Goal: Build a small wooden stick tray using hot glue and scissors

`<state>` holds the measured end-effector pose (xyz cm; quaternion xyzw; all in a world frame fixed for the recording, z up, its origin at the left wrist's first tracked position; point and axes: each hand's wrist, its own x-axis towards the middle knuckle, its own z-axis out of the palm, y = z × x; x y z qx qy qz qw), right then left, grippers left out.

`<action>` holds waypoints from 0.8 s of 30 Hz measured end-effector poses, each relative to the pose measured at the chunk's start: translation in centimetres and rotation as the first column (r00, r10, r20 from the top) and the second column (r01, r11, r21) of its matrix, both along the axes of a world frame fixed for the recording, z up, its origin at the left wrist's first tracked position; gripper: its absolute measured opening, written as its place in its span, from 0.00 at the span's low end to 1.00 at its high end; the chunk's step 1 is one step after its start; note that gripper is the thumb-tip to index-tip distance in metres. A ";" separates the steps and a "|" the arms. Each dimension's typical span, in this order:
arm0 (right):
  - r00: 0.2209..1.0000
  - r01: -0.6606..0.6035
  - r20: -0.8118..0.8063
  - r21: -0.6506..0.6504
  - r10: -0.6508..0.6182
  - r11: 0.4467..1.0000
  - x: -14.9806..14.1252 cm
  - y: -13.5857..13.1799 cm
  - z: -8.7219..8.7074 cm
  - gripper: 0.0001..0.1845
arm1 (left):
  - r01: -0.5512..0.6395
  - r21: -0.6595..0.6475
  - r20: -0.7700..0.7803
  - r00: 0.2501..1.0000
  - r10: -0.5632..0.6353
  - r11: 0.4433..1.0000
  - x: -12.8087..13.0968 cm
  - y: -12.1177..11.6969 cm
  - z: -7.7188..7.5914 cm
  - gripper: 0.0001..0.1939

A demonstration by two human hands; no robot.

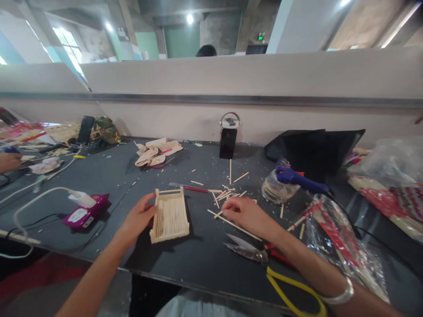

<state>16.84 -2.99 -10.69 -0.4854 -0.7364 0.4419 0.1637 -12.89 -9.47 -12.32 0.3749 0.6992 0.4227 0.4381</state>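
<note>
My left hand (140,216) grips the left side of a small tray-like frame (172,215) built from pale wooden sticks, tilted a little above the dark table. To the right, the fingers of my right hand (243,215) are pinched at a short wooden stick (217,215), low over the tabletop. Loose cut sticks (228,193) lie scattered just beyond those fingers. One longer stick (239,226) passes beneath the right hand. Scissors (246,250) with open blades lie below my right forearm, which partly covers their red handle.
A blue glue gun (299,178) rests on a clear round container (277,189). Plastic-wrapped stick bundles (343,237) lie right. A phone (228,143) stands at the back, cloth gloves (155,152) left of it. A purple power strip (86,212) is left. Another person's hand (9,162) shows far left.
</note>
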 end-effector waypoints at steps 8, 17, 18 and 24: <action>0.948 -0.024 0.318 0.166 -0.031 0.986 4.0 -2.0 -1.2 0.04 | -0.133 -0.035 0.010 0.991 0.134 0.990 0.7 -3.7 -0.6 0.42; 0.911 -0.175 0.409 0.251 0.060 0.952 3.9 -2.3 -2.5 0.07 | 0.409 -0.046 -0.878 0.418 -0.232 0.911 -1.7 -4.6 1.8 0.22; 0.912 -0.192 0.404 0.254 0.076 0.948 4.0 -2.2 -2.4 0.08 | 0.528 -0.047 -0.908 0.331 -0.256 0.848 -1.6 -3.7 2.1 0.20; 0.935 -0.216 0.336 0.302 0.108 0.929 4.5 -1.7 -1.5 0.09 | 0.885 -0.268 -0.878 -0.062 -0.475 0.380 1.5 3.1 2.7 0.16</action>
